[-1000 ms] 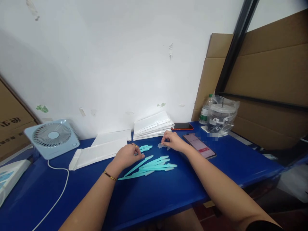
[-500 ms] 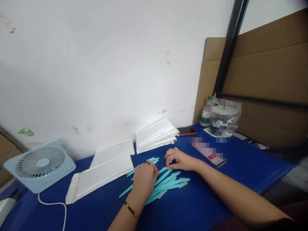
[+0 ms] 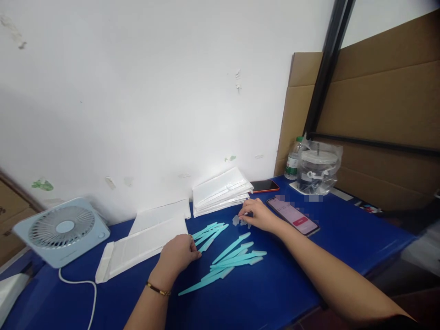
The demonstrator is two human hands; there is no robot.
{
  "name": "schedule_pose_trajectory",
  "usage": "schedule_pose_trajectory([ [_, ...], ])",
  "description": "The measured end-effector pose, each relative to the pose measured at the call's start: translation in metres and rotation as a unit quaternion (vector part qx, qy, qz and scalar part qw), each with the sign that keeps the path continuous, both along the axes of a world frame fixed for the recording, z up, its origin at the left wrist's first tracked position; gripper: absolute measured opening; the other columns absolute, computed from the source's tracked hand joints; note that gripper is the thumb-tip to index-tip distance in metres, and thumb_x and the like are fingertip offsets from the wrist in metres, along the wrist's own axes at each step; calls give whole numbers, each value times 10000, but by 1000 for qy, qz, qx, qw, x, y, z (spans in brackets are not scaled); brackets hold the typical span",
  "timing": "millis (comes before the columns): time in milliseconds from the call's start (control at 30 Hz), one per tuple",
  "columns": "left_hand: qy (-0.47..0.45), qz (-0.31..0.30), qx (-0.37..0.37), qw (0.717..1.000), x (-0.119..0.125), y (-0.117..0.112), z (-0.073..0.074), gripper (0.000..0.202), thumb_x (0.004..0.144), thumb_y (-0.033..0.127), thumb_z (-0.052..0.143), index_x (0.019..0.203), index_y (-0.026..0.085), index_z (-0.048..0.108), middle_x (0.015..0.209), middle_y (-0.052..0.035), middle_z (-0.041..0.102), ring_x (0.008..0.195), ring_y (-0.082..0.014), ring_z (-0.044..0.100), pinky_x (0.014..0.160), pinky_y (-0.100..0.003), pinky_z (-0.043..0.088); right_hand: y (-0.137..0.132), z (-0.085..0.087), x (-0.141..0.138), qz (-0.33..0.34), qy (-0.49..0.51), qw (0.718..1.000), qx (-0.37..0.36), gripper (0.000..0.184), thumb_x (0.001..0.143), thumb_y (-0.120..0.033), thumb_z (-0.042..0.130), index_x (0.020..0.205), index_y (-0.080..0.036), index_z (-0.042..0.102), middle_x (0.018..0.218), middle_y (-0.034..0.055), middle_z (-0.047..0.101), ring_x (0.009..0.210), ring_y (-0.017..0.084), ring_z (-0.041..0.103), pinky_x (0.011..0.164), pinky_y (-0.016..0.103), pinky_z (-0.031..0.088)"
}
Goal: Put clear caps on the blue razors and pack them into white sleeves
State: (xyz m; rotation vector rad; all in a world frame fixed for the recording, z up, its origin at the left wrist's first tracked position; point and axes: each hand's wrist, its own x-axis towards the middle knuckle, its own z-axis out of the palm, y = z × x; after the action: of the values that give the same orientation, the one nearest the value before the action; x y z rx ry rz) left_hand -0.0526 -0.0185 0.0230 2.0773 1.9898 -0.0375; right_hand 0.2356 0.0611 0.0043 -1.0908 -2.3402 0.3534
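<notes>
Several teal eyebrow razors (image 3: 233,262) lie fanned out on the blue table. A smaller group of teal razors (image 3: 210,233) rests to their upper left. Over the handle ends of that smaller group, my left hand (image 3: 180,252) has thumb and fingers closed on an eyebrow razor, partly hidden under it. My right hand (image 3: 256,213) is pinched at a small heap of clear plastic blade covers (image 3: 236,220), just beyond the razors. A cover seems to be between its fingertips, though the fingers partly hide it.
White padded envelopes (image 3: 222,192) are stacked by the wall, with more envelopes (image 3: 144,245) lying left. A blue fan (image 3: 65,229) with a white cable stands far left. Two phones (image 3: 295,217), a bottle (image 3: 292,162) and a bagged container (image 3: 318,172) are on the right.
My left hand has moved left from the razor pile to the smaller group. My right hand has left the razor tips and moved slightly up and right to the clear covers.
</notes>
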Motion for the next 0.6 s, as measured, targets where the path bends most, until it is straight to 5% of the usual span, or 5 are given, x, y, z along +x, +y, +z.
schedule_pose_trajectory([
  [167, 13, -22, 28, 999, 4, 0, 4, 105, 735, 272, 549, 691, 209, 622, 760, -30, 658, 695, -178, 594, 546, -252, 343, -16, 5, -11, 72, 11, 997, -23, 194, 831, -371, 564, 857, -227, 690, 821, 26, 641, 814, 165, 566, 837, 343, 295],
  [333, 11, -116, 137, 984, 26, -5, 13, 142, 824, 265, 483, 766, 217, 604, 800, -21, 653, 717, -162, 585, 633, -260, 353, -35, 10, -28, 108, 49, 992, -33, 395, 791, -418, 609, 1149, -252, 582, 951, 35, 666, 872, 181, 579, 829, 322, 339],
  [467, 13, -174, 162, 971, 47, -5, 6, 200, 879, 291, 421, 811, 215, 593, 753, -27, 656, 735, -178, 593, 644, -272, 346, -34, 7, -34, 146, 49, 988, -33, 204, 831, -363, 566, 937, -227, 676, 857, 21, 687, 790, 157, 602, 803, 297, 376],
  [600, 26, -146, 166, 975, 45, 6, -4, 201, 879, 297, 431, 831, 213, 607, 803, -37, 666, 791, -189, 602, 678, -279, 363, -14, 3, -17, 107, 61, 990, -67, 211, 847, -334, 530, 861, -200, 693, 824, 33, 690, 745, 152, 610, 687, 256, 411],
])
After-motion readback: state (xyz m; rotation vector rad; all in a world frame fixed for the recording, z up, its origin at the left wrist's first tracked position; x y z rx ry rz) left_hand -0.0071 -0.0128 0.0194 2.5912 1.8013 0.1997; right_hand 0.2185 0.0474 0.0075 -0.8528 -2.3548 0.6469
